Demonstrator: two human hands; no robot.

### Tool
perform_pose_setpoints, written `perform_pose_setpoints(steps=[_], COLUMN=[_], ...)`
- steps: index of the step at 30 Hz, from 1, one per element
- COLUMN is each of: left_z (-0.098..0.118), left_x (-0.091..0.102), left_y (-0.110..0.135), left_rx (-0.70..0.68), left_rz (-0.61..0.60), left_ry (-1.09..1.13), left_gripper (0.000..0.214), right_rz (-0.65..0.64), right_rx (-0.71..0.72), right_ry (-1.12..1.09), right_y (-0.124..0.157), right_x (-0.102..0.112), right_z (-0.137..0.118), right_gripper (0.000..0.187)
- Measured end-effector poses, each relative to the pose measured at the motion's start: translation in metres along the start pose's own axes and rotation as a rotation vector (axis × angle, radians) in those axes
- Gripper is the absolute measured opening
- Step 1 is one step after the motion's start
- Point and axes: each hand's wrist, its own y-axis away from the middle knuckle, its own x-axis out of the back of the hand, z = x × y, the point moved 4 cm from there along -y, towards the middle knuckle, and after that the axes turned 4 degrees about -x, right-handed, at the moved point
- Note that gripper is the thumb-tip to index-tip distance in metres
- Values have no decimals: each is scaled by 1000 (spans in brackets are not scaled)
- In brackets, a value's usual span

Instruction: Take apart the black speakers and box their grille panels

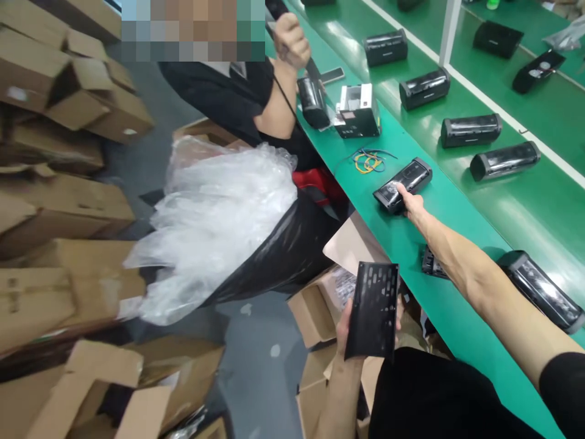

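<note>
My right hand (pixel 410 201) is stretched out across the bench, its fingers (pixel 401 190) together on the near end of a speaker (pixel 403 185), though I cannot tell if they are clamped on it. The speaker is a black, glossy bar with a patterned face and darker end caps. It lies flat on the green bench (pixel 445 302) just under my fingertips, its long axis slanting from lower left to upper right across the view. My left hand (pixel 346 332) is low and closed around a panel (pixel 372 311), a black, slightly curved plate pierced with rows of slots, held up with its long axis near vertical. Beside my right forearm lie a dark part (pixel 432 262) and a second speaker (pixel 542 291). Past my fingers are a bundle of wires (pixel 369 160) and an open box (pixel 357 111), and 4 more speakers (pixel 425 88) lie in a row farther along. A co-worker's hand (pixel 291 39) grips a black strip. Below the bench sit a black bag (pixel 286 253) stuffed with plastic wrap (pixel 214 225) and cardboard boxes (pixel 59 207).
</note>
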Motion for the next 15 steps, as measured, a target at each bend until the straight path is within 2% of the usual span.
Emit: perform_pose_setpoints(steps=[3,7,10,12,15], left_z=[-6,-8,-4,-2,1], left_x=[5,1,-4,-7,-14], left_y=[7,2,-8,-14,-24], left_rx=[-53,-63,-113,-131,-148], left_rz=[17,18,50,62,22], left_ry=[54,65,99,123,143], left_gripper=[99,95,93,95,94], right_rz=[95,6,-107,-165,-243], right_rx=[-102,-142,-153,-57,217], right_ry=[-35,-47,-181,-271,-325], right_y=[-4,-1,11,30,79], right_x=[2,27,55,80,130], right_z=[0,-10,-27,-46,-82], right_gripper=[62,50,45,42,37])
